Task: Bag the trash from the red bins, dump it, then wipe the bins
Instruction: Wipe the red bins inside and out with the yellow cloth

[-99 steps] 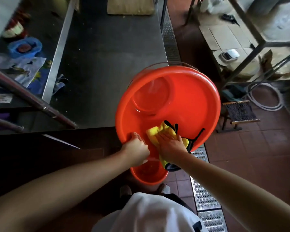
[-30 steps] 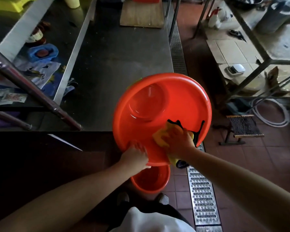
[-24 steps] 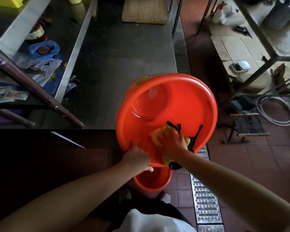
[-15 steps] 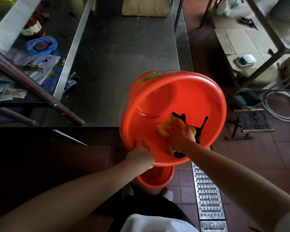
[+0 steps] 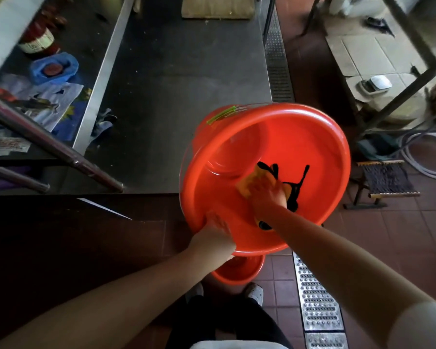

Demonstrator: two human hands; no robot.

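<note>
While your left hand (image 5: 213,236) clamped the near rim of the big red bin (image 5: 320,137), fingers curled over its edge, your right hand (image 5: 268,191) reached inside it, pressing a yellow cloth with black trim (image 5: 247,183) flat against the inner wall. You held the bin tilted toward you, its mouth facing up at the camera, off the end of the steel table (image 5: 181,96). A second, smaller red bin (image 5: 239,272) sat on the tiled floor (image 5: 400,235) directly beneath it, by your shoes (image 5: 254,293). A metal floor drain grate (image 5: 317,306) ran along your right side.
</note>
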